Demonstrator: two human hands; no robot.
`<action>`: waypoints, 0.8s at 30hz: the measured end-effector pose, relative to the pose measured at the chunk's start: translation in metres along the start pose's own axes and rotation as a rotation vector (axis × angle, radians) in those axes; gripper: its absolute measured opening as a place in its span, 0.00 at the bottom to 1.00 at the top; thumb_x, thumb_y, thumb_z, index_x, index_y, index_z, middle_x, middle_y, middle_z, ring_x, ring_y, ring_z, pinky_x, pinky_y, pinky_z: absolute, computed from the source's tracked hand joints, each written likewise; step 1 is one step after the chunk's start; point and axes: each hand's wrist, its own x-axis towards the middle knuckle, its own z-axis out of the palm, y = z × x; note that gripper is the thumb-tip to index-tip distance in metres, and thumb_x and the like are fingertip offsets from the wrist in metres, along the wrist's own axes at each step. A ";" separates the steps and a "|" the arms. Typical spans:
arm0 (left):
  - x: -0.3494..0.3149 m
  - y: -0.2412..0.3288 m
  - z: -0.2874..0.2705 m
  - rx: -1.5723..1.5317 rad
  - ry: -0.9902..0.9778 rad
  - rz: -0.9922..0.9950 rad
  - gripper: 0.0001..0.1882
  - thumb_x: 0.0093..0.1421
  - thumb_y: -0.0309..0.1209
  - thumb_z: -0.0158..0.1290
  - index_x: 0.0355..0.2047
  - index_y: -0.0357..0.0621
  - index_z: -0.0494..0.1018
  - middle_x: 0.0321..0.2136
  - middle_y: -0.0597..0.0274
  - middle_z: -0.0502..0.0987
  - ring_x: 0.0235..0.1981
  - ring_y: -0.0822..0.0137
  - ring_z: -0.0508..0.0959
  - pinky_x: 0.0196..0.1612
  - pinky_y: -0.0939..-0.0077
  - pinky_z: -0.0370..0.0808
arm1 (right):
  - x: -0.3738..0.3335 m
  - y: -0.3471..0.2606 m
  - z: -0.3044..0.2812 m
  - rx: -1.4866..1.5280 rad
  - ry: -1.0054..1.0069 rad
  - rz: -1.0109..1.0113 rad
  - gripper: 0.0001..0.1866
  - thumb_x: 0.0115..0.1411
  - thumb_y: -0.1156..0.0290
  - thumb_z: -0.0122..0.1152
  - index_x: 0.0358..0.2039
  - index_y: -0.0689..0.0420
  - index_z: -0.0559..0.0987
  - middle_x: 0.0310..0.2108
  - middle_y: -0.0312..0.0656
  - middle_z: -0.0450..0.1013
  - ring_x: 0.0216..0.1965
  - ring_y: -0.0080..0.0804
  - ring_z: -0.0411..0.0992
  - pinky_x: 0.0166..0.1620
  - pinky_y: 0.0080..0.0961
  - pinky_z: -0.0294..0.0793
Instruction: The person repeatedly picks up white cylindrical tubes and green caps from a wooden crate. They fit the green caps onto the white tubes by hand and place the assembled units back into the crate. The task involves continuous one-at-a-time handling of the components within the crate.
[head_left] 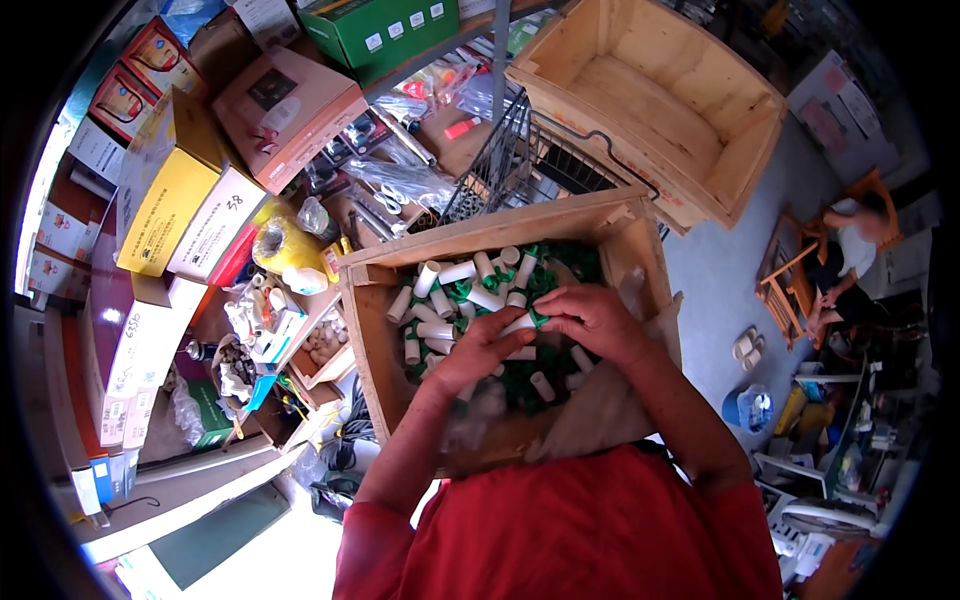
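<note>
Over a wooden crate (362, 335) of short white tubes and green plastic pieces, my two hands work close together. My left hand (482, 348) is closed on a short white tube (517, 325). At that tube's right end, the fingers of my right hand (592, 318) pinch a small green plastic piece (540, 319), partly hidden by the fingertips. Many similar white tubes (428, 278) lie loose in the crate, several with green ends, among bare green pieces (575, 262). Clear plastic film (632, 290) and a brownish sheet (580, 415) lie along the crate's right and near sides.
A larger bare wooden box (640, 100) stands beyond, beside a black wire basket (570, 150). Cartons, including a yellow one (165, 200), crowd the shelves at left. To the right, a person (855, 250) sits by a wooden chair (785, 290); slippers (747, 347) and a blue bin (748, 408) are on the floor.
</note>
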 end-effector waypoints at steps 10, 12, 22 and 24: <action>0.004 -0.017 0.005 0.309 0.130 0.272 0.17 0.59 0.31 0.57 0.46 0.35 0.72 0.37 0.48 0.77 0.38 0.54 0.78 0.41 0.68 0.73 | -0.006 0.008 0.007 0.021 -0.001 0.067 0.10 0.50 0.70 0.68 0.33 0.57 0.80 0.32 0.41 0.77 0.34 0.40 0.76 0.36 0.31 0.75; 0.003 -0.018 0.006 0.406 0.183 0.346 0.17 0.58 0.30 0.58 0.45 0.35 0.72 0.38 0.45 0.77 0.39 0.48 0.77 0.41 0.65 0.73 | -0.007 0.008 0.008 0.022 -0.013 0.119 0.10 0.50 0.69 0.68 0.33 0.57 0.80 0.30 0.42 0.77 0.32 0.40 0.76 0.35 0.30 0.74; 0.005 -0.004 0.004 0.529 0.214 0.355 0.18 0.57 0.29 0.58 0.46 0.35 0.70 0.38 0.46 0.76 0.38 0.47 0.77 0.40 0.65 0.74 | -0.002 -0.001 0.007 0.205 0.012 0.318 0.09 0.55 0.71 0.67 0.34 0.60 0.79 0.26 0.39 0.74 0.27 0.24 0.73 0.31 0.21 0.71; 0.004 0.001 0.004 0.508 0.214 0.280 0.19 0.56 0.30 0.59 0.46 0.37 0.71 0.37 0.46 0.77 0.39 0.46 0.77 0.40 0.63 0.74 | -0.002 -0.002 0.007 0.191 0.026 0.298 0.10 0.55 0.72 0.67 0.36 0.60 0.78 0.27 0.39 0.74 0.27 0.23 0.73 0.31 0.21 0.71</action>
